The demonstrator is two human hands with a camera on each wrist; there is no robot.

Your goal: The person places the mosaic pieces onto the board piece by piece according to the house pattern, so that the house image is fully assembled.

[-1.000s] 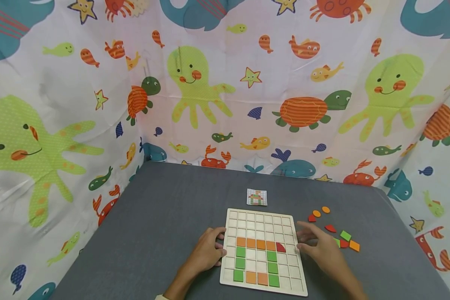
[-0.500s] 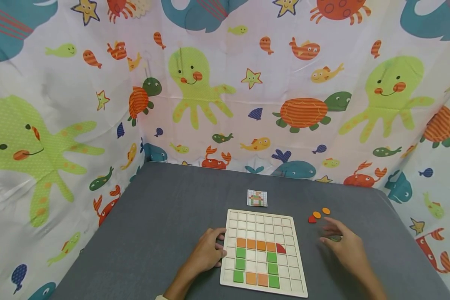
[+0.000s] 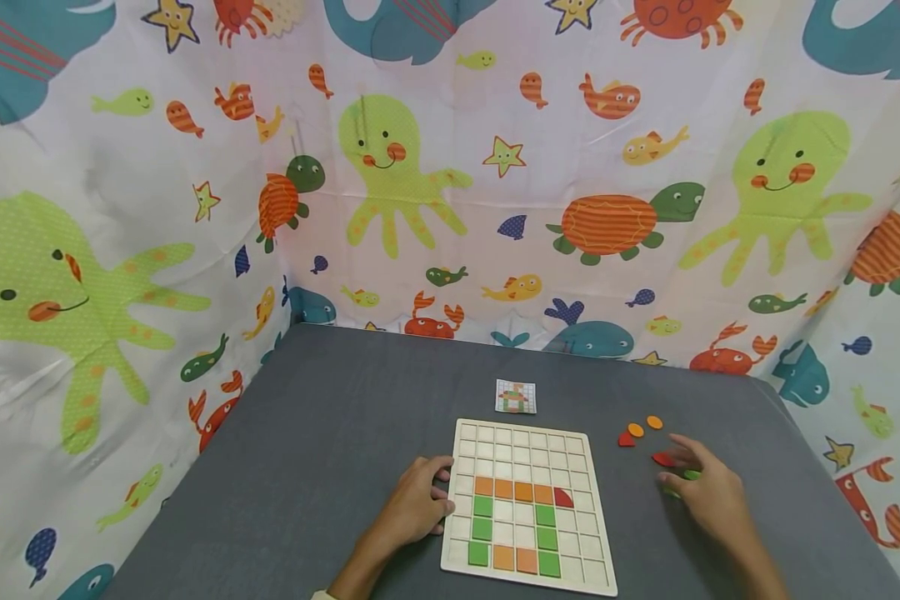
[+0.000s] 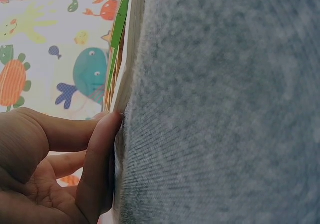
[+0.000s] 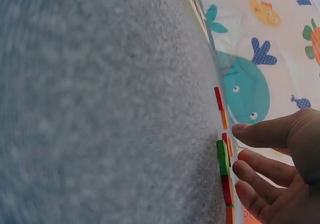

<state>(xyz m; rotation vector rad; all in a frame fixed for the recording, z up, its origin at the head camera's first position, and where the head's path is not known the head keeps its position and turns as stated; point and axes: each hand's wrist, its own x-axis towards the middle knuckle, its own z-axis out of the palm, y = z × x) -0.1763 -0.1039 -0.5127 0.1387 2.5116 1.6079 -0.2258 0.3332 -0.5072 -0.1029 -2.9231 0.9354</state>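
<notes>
Your relaxed left hand (image 3: 412, 504), at the left edge of the board (image 3: 492, 435), could shift it by pressing; your spread right hand (image 3: 714, 493) could scatter tiles (image 5: 226, 190) right of the board by brushing.

We see a big dark grey table (image 3: 345, 433) with a flat top that looks fuzzy up close. On it we find a pale square board (image 3: 512, 453) full of little boxes. A small picture card (image 3: 516, 397) lies just past the board. On the right side we spot two orange circles (image 3: 655, 422), a red piece (image 3: 626, 440) just beside one, another red piece (image 3: 662, 459) and a green piece (image 3: 692, 475), partly hidden.
</notes>
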